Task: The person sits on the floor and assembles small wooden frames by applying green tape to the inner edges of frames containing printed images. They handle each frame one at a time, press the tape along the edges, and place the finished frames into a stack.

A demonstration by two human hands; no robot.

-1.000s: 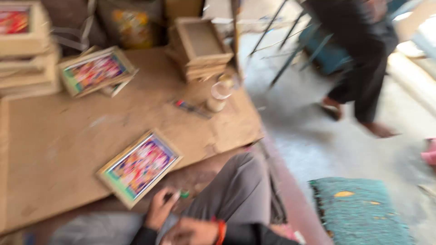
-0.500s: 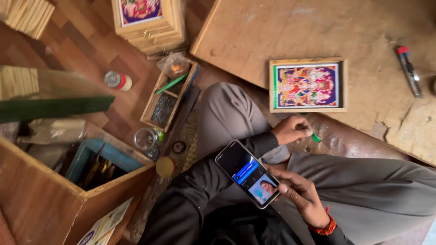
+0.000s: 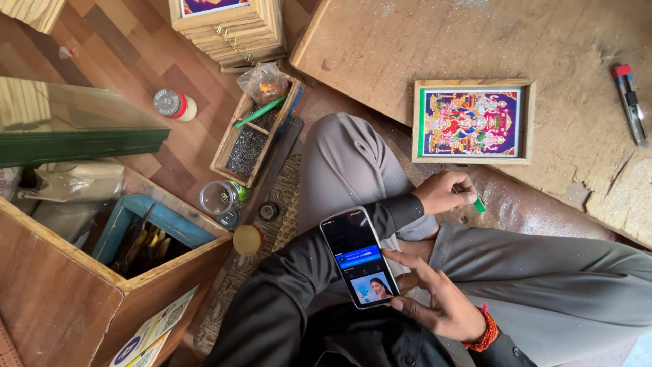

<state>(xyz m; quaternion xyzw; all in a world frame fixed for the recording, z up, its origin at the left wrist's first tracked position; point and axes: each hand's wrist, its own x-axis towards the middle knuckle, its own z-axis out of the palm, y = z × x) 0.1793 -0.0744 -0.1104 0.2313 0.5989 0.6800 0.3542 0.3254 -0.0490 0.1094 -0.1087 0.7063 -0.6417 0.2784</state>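
Seated person, seen from above. Beyond the left hand (image 3: 443, 192) a framed picture (image 3: 472, 122) of bright figures on a purple ground lies flat on a worn wooden board (image 3: 421, 41). Farther off to that hand's right, a red-capped cutter (image 3: 629, 102) rests on the same board. To the left of both hands, past the bent grey-trousered knee, stands a narrow wooden tray (image 3: 248, 136) of dark nails, with a green pen (image 3: 260, 112) and a knotted plastic bag (image 3: 263, 81) on it. Nearer on that side are a clear jar (image 3: 217, 197) and an open wooden box (image 3: 81, 272). Nothing lies between the two hands but the lap.

The left arm, in a black sleeve, crosses the lap from the lower left. Its hand is curled, knuckles up, clenched around a small green object (image 3: 480, 202) whose tip shows at the fist's right edge.

The right hand (image 3: 435, 299), with a red thread band at the wrist, lies just near of the left hand with its fingers spread and relaxed. The thumb touches the lower corner of a phone (image 3: 360, 258); the forefinger lies along its right edge.

The phone is dark-framed and lies face up and tilted on the left forearm sleeve, its screen lit with a blue band and a small portrait.
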